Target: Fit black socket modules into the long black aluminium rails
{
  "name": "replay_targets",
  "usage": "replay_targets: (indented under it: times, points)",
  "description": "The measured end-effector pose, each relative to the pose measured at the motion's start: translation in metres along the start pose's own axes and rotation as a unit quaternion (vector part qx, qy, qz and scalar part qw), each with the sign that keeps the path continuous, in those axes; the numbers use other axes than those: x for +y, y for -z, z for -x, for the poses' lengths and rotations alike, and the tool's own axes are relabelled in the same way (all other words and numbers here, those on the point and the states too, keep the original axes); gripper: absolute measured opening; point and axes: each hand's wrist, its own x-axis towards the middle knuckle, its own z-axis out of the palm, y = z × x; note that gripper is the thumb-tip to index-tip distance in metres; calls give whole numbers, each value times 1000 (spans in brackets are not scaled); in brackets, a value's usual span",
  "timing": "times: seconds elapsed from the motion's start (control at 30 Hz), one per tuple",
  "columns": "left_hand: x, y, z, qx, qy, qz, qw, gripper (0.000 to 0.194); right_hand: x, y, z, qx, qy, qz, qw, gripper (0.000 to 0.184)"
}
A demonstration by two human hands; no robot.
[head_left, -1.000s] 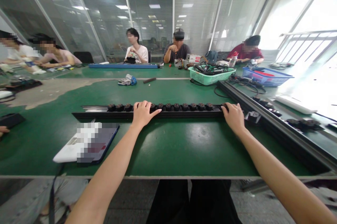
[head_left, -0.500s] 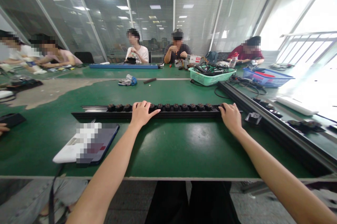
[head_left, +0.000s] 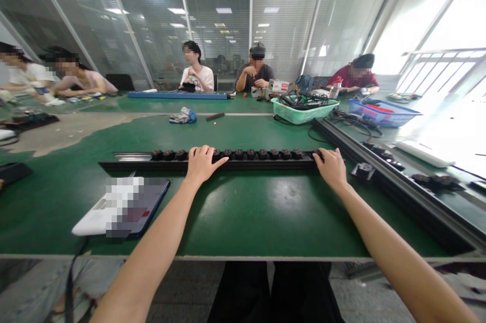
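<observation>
A long black rail [head_left: 261, 164] lies crosswise on the green table before me. Several dark round parts [head_left: 250, 154] sit in a row along it, and a bare silvery strip [head_left: 131, 156] shows at its left end. My left hand [head_left: 200, 163] rests over the rail left of its middle, fingers curled over the parts and thumb stretched along the near side. At the right end, my right hand [head_left: 331, 163] is closed on the rail, thumb and fingers bent around its edge. The fingertips of both hands are partly hidden.
Left of my arm lie a white device [head_left: 110, 209] and a dark phone [head_left: 152, 209]. A second long rail [head_left: 395, 191] runs diagonally on the right. Farther back stand a green basket [head_left: 306, 114] of cables and a blue basket [head_left: 383, 115]. Several people sit around the table.
The view has shifted slightly; my hands keep their places on the rail. Another person's hand at the left edge has drawn back almost out of sight.
</observation>
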Motion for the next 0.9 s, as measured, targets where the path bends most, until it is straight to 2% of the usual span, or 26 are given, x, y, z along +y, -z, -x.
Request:
replay_targets:
  times: [0.3,0.6,0.9]
  points:
    - [0,-1,0,1,0,0,1000,76,12,3,-1,5,1,3,1000,39]
    - [1,-1,0,0,4,5,1000,75,9,9,3,8,5,-24,1000,44]
    - [-1,-2,0,3,2,5,1000,75,15,13,-2,-10,20,-48,999,36]
